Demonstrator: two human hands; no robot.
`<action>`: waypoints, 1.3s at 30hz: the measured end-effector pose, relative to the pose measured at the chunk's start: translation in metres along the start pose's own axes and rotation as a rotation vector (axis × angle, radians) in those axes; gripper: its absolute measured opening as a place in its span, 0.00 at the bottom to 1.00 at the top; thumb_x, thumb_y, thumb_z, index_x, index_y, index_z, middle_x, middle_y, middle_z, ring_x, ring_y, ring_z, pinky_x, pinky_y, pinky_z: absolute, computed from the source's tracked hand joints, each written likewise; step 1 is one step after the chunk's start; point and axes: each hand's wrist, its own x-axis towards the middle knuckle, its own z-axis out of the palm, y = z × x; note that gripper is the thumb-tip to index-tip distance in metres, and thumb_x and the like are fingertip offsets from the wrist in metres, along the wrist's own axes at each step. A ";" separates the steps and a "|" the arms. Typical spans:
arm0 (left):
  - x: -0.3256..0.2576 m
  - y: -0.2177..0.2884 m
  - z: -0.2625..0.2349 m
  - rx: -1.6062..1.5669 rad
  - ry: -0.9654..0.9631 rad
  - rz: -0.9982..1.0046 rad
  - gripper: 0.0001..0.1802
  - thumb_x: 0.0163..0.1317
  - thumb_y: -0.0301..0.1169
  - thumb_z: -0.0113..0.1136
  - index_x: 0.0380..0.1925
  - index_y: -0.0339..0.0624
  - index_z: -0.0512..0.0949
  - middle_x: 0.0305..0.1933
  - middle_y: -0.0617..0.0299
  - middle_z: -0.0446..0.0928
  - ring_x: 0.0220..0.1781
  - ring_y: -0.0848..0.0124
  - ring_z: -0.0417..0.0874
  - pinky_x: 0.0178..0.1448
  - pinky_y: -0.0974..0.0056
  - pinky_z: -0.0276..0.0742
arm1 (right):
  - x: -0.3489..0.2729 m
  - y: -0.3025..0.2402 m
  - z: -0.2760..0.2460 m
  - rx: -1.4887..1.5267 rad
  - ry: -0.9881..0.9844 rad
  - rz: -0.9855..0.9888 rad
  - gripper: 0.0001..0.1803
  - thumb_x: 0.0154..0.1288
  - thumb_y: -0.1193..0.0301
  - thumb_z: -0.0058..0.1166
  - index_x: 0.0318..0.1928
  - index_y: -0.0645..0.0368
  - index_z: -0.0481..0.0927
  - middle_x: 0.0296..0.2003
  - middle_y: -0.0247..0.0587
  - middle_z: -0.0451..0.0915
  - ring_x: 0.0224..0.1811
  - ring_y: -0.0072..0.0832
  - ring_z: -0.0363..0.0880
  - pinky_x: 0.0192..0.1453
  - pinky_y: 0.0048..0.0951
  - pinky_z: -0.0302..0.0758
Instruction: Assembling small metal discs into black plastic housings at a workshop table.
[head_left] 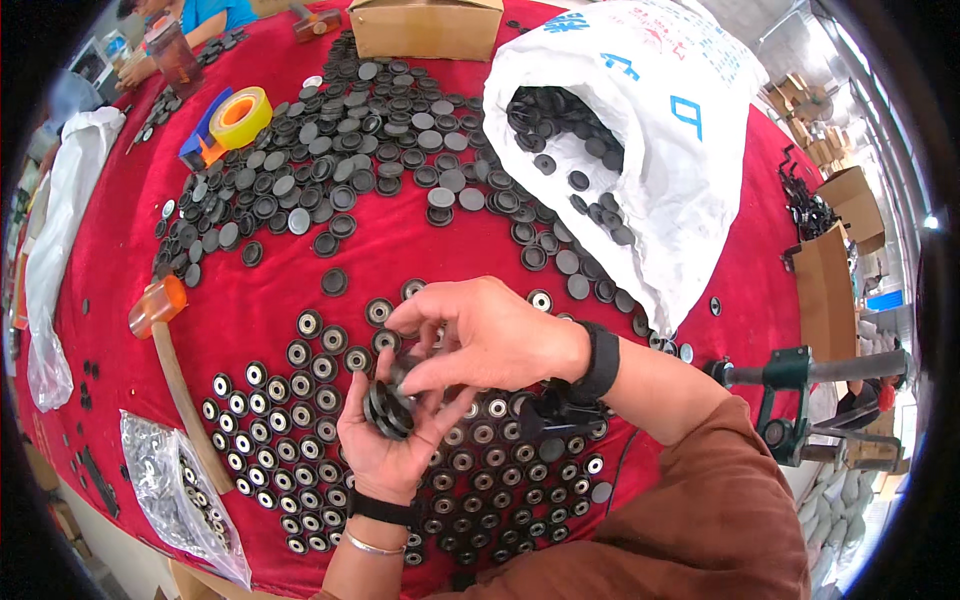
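My left hand [385, 465], palm up, cradles a few black round caps [388, 410] stacked loosely between its thumb and fingers. Over it my right hand [490, 335] reaches in from the right, its fingers bent and pinched together. A greyish piece at its fingertips is smeared by motion, so I cannot make out what it is. Beneath and around both hands stand rows of black wheels with metal bearing centres [465, 460] on the red cloth. A black object [560, 415] lies partly hidden below my right wrist.
Loose black caps [350, 150] cover the far cloth. More spill from a white sack [690, 180] at the right. An orange-headed mallet [175, 370] and a plastic bag of metal parts [180, 490] lie left. Also around are a tape dispenser [240, 118], a cardboard box [425, 30] and a clamp [790, 400].
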 end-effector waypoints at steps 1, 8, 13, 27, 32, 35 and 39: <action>0.000 0.001 -0.001 -0.033 -0.022 -0.025 0.21 0.65 0.44 0.40 0.45 0.45 0.76 0.55 0.49 0.71 0.59 0.52 0.70 0.65 0.35 0.53 | 0.000 -0.002 0.000 -0.078 0.025 -0.045 0.19 0.49 0.62 0.62 0.37 0.63 0.79 0.29 0.46 0.80 0.31 0.31 0.80 0.38 0.28 0.76; -0.015 0.000 0.013 -0.060 0.030 -0.095 0.17 0.64 0.44 0.44 0.37 0.46 0.78 0.45 0.55 0.73 0.46 0.58 0.75 0.47 0.43 0.76 | 0.020 0.115 -0.134 -1.002 0.314 0.457 0.16 0.58 0.65 0.44 0.39 0.67 0.74 0.32 0.64 0.76 0.39 0.55 0.75 0.45 0.46 0.71; -0.031 0.004 0.009 0.120 0.052 -0.094 0.16 0.63 0.47 0.47 0.38 0.53 0.80 0.45 0.62 0.72 0.46 0.66 0.71 0.42 0.57 0.74 | 0.004 0.105 -0.147 -0.985 0.506 0.548 0.21 0.54 0.66 0.50 0.46 0.67 0.73 0.36 0.62 0.77 0.41 0.53 0.76 0.47 0.44 0.72; -0.045 0.000 0.015 0.189 0.100 -0.061 0.15 0.64 0.44 0.47 0.36 0.49 0.78 0.43 0.59 0.72 0.45 0.65 0.70 0.37 0.61 0.76 | -0.009 0.128 -0.184 -1.451 0.685 0.272 0.08 0.54 0.78 0.46 0.37 0.59 0.73 0.36 0.53 0.74 0.37 0.50 0.76 0.38 0.46 0.73; -0.048 0.002 0.015 0.197 0.103 -0.046 0.16 0.64 0.44 0.46 0.35 0.47 0.78 0.42 0.57 0.72 0.44 0.63 0.71 0.36 0.59 0.77 | 0.025 0.103 -0.140 -1.368 0.400 0.676 0.12 0.54 0.67 0.50 0.31 0.61 0.81 0.38 0.55 0.77 0.41 0.45 0.78 0.42 0.38 0.77; -0.053 0.002 0.014 0.185 0.121 -0.031 0.16 0.64 0.44 0.46 0.35 0.47 0.77 0.41 0.57 0.71 0.44 0.62 0.72 0.36 0.59 0.77 | 0.045 0.095 -0.113 -1.147 0.387 0.690 0.20 0.59 0.58 0.46 0.31 0.64 0.81 0.33 0.58 0.80 0.40 0.45 0.80 0.45 0.40 0.75; -0.052 0.000 0.010 0.186 0.125 -0.027 0.16 0.64 0.44 0.46 0.35 0.47 0.78 0.41 0.56 0.71 0.43 0.62 0.72 0.37 0.59 0.76 | 0.083 0.096 -0.070 -0.937 0.363 0.623 0.21 0.57 0.60 0.48 0.39 0.69 0.77 0.35 0.58 0.79 0.42 0.45 0.79 0.48 0.41 0.74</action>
